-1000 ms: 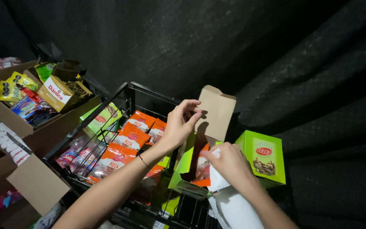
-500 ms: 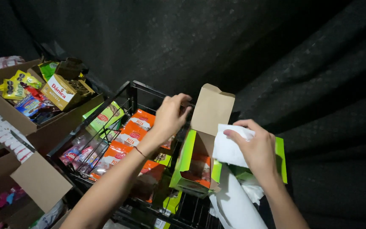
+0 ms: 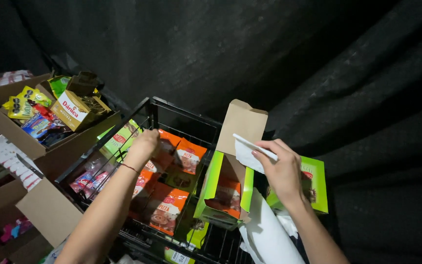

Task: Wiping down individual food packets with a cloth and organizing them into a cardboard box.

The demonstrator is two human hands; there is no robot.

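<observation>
Right hand (image 3: 282,171), raised at the right of the wire basket (image 3: 145,105), pinches a white sheet of paper (image 3: 247,154) between thumb and fingers; the fingers are closed together on the sheet's right edge. The sheet stands just in front of the brown inner flap (image 3: 242,124) of an open green carton (image 3: 223,195), which rests at the basket's right end and holds 1 visible orange packet (image 3: 228,193). A second green carton (image 3: 316,183) lies just behind the right hand, partly hidden by it. A white roll of paper (image 3: 267,234) slopes below the right wrist.

Left hand (image 3: 145,144) reaches down into the basket, its back toward the camera; the fingers curl downward onto the orange packets (image 3: 169,208), but whether they grip 1 cannot be told. A thin bracelet (image 3: 130,168) circles the left wrist. Orange packets lie in rows across the basket's middle; pink and blue sachets (image 3: 86,181) lie at its left side, and a green packet (image 3: 118,139) at its far left corner.

Left of the basket, an open cardboard box (image 3: 13,134) holds yellow packets (image 3: 23,100) and a yellow-and-white carton (image 3: 72,112). A dark cloth (image 3: 269,54) forms the background.
</observation>
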